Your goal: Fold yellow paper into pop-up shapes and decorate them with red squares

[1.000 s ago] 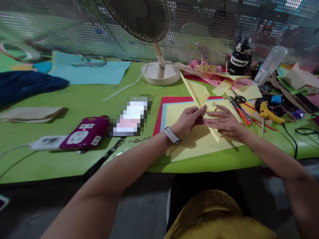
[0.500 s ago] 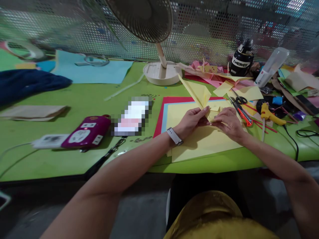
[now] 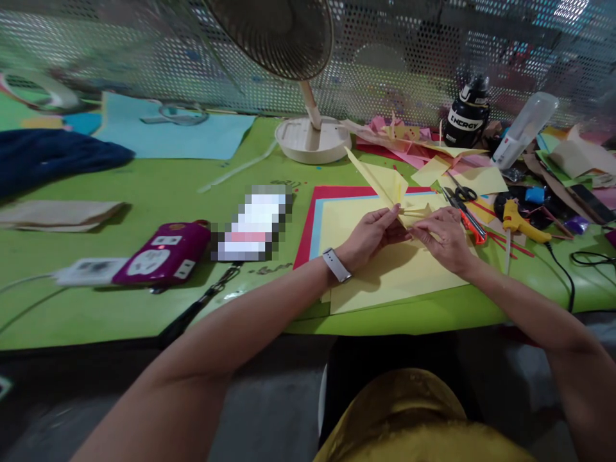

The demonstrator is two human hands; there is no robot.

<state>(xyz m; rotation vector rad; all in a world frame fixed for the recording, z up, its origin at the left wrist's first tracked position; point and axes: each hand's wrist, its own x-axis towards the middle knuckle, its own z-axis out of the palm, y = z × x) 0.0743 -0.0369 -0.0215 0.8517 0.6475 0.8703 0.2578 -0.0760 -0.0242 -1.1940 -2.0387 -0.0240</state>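
A folded piece of yellow paper (image 3: 385, 183) is held up between my hands, a long pointed flap rising toward the fan. My left hand (image 3: 373, 236) pinches its left side, thumb on top. On the right, my right hand (image 3: 441, 237) is closed with its fingertips at the paper's lower right edge, where a smaller fold shows. The fingers partly hide the folds. Beneath both hands lies a stack of sheets, with a large yellow sheet (image 3: 346, 282) on top and a blue sheet (image 3: 317, 224) and a red sheet (image 3: 304, 240) showing at the edges.
Right of the stack are scissors (image 3: 464, 192), a cutter (image 3: 474, 226) and a yellow glue gun (image 3: 522, 223). Behind stand a fan (image 3: 312, 151), a black bottle (image 3: 466, 119) and paper scraps (image 3: 385, 131). Leftward lie a phone (image 3: 255, 224) and a purple power strip (image 3: 166, 253).
The small fold near my right hand has shifted and looks narrower. My right fingers have moved slightly along the paper's lower edge. My left hand keeps its pinch.
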